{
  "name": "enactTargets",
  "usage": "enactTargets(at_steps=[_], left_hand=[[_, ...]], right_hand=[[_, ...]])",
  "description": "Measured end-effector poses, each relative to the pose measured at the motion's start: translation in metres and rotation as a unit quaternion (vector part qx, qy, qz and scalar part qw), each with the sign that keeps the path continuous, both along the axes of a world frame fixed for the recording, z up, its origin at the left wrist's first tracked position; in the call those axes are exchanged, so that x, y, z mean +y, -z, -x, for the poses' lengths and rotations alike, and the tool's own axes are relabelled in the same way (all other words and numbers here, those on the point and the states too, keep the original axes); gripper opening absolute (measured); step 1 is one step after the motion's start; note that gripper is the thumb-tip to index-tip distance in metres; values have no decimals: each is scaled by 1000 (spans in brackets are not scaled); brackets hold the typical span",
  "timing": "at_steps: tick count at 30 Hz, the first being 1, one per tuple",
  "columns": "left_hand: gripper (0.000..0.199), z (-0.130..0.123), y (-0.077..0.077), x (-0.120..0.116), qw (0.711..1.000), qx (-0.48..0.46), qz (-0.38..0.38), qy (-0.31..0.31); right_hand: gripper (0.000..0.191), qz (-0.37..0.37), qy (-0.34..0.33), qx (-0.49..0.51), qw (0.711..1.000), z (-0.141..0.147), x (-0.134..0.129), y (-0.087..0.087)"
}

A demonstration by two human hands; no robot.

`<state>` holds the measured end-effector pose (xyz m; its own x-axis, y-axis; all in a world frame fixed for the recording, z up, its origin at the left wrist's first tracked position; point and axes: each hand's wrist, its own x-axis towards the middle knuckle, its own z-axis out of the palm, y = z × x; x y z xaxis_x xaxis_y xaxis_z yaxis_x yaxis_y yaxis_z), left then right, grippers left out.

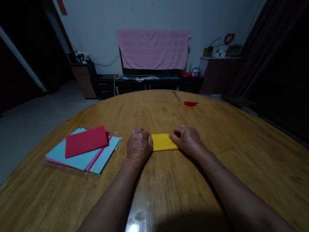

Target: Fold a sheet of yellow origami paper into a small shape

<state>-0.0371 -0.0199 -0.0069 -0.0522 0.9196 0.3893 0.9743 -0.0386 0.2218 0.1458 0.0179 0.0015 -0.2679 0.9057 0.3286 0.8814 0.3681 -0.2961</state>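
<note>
A yellow folded paper (162,142) lies flat on the wooden table (153,108), a narrow strip between my two hands. My left hand (139,144) is closed over its left end, with the fingers curled and pressed together. At the right end, my right hand (186,139) pinches the paper between thumb and curled fingers. Both ends of the strip are partly hidden under my hands.
Left of my hands lie light blue sheets (75,160) in clear wrapping, with a folded red paper (85,141) on top. A small red folded piece (190,103) sits near the far right edge. A pink cloth (156,48) covers a screen beyond the table.
</note>
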Motion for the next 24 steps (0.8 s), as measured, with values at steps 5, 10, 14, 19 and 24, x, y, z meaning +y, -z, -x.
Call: enactTargets(at_steps=[5,10,14,19,24], left_hand=[[23,0,0,0,1000,5,-2,6],[23,-1,1,-1,1000,10,-7,2],[22,-1,1,0,1000,5,0,0],[21,-1,0,0,1000,4,13,-6],[21,-2,-1,0,1000,12,16,-7]], right_hand=[[25,-23,2,2,1000,3,-3,-2],[19,-72,-51,-45,995,9,-6,-4],[18,-72,-90,-68,991,13,-5,-2],[21,-53,-77,-72,993,16,-8,-2],[20,-51,-61,-85,993,20,-16,-6]])
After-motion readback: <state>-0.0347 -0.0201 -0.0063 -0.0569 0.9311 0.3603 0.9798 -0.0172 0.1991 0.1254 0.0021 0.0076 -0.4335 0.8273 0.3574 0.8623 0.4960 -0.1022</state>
